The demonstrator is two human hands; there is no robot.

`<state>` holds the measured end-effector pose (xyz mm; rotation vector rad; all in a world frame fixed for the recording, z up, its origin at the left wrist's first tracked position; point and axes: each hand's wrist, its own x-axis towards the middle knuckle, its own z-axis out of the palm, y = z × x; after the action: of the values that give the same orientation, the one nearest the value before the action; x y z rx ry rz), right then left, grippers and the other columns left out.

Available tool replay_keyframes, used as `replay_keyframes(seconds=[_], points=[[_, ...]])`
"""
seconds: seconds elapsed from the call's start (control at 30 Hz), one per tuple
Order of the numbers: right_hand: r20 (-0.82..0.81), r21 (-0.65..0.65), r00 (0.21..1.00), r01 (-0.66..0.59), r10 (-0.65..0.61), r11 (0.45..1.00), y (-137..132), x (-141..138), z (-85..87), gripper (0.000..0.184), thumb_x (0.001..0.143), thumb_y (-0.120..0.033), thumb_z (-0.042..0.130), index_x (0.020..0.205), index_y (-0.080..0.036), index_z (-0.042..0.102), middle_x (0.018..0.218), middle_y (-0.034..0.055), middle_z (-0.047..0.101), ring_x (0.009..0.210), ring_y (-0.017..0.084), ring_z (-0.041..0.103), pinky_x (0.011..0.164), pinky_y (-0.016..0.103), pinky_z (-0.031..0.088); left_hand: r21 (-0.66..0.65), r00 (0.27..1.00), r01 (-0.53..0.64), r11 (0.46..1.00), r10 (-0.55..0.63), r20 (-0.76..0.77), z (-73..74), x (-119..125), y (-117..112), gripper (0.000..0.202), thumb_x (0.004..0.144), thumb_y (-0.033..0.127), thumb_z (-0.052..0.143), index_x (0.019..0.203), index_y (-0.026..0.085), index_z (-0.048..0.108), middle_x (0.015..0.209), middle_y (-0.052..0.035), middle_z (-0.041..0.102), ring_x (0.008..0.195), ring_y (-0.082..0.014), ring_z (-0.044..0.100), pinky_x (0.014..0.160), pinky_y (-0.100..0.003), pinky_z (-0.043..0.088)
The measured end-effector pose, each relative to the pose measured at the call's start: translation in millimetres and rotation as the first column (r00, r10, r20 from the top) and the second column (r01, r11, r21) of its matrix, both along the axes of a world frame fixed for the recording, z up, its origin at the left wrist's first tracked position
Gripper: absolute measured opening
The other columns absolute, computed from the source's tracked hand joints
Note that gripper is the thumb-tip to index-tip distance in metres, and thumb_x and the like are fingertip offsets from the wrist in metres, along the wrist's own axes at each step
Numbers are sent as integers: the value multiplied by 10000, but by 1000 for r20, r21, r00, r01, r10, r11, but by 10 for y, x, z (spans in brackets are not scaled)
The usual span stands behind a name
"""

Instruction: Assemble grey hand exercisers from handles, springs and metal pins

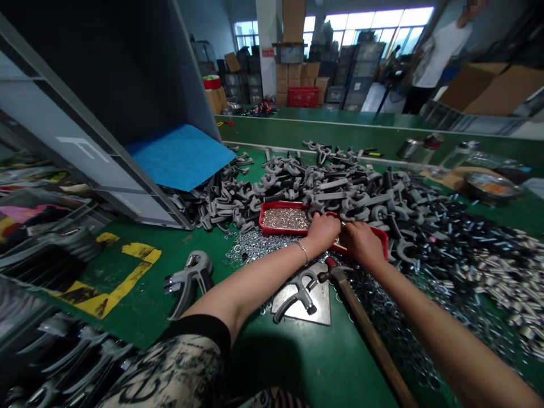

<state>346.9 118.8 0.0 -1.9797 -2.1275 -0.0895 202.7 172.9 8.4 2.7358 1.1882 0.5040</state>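
Observation:
My left hand (325,231), with a bracelet at the wrist, has its fingers curled over the edge between two red trays. Beside it, my right hand (363,241) is at the right-hand red tray (385,245), fingers bent together and pointing in. What either hand pinches is hidden. Small shiny metal pieces (284,218) fill the left-hand red tray (278,232). Just below my hands, a grey and black hand grip strengthener (302,293) lies on a metal plate (321,311). A hammer (361,317) with a wooden handle rests alongside the plate.
Loose grey handles (340,184) are heaped behind the trays. Washers (250,246) and metal sleeves (510,272) lie scattered. Another hand grip strengthener (191,277) is at left, by a tipped grey crate (148,198) with a blue sheet (182,158). A person (442,54) stands across the bench.

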Motion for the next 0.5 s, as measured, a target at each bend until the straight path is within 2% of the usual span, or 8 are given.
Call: replay_keyframes(seconds=[0.13,0.2,0.27,0.37,0.43,0.5], points=[[-87,54,995,44,-39,998,14,53,22,150,903,-200,493,955,-180,632,917,101,674,882,248,598,680,303,422,-89,986,-58,994,71,148,93,-50,-79,217,916,53,471,1020,102,655,1036,-146,702,1009,-262,643,889,-393,435],[-142,84,988,72,-60,994,2,120,84,147,886,-187,493,942,-171,627,848,87,674,799,236,601,682,310,427,-144,970,-31,989,65,234,154,-177,-155,210,889,71,540,1034,160,664,1041,-81,712,992,-220,652,869,-330,458],[-190,125,980,79,-55,989,-95,161,162,148,898,-221,489,916,-170,627,847,99,673,800,252,597,729,347,436,-196,946,19,980,46,321,177,-406,-300,192,876,107,595,1014,210,679,1035,-16,722,981,-178,658,870,-275,468],[-239,151,969,-24,60,988,-432,54,212,181,928,-312,504,872,-197,631,914,105,673,906,278,583,847,409,427,-285,905,56,957,72,420,82,-879,-637,111,890,173,615,969,201,687,973,5,737,912,-152,677,834,-241,491],[-265,117,947,-158,184,980,-705,-144,159,191,947,-343,509,868,-222,634,936,73,674,942,259,576,875,394,432,-351,883,56,935,118,454,-45,-1172,-886,93,899,204,610,946,177,685,912,-8,741,826,-154,688,751,-237,510],[-288,75,916,-269,279,960,-921,-374,59,175,959,-338,517,876,-233,631,967,51,670,960,235,569,874,361,446,-416,858,55,908,170,485,-169,-1360,-1093,84,891,215,622,904,172,693,872,-9,738,792,-158,683,732,-244,510]])
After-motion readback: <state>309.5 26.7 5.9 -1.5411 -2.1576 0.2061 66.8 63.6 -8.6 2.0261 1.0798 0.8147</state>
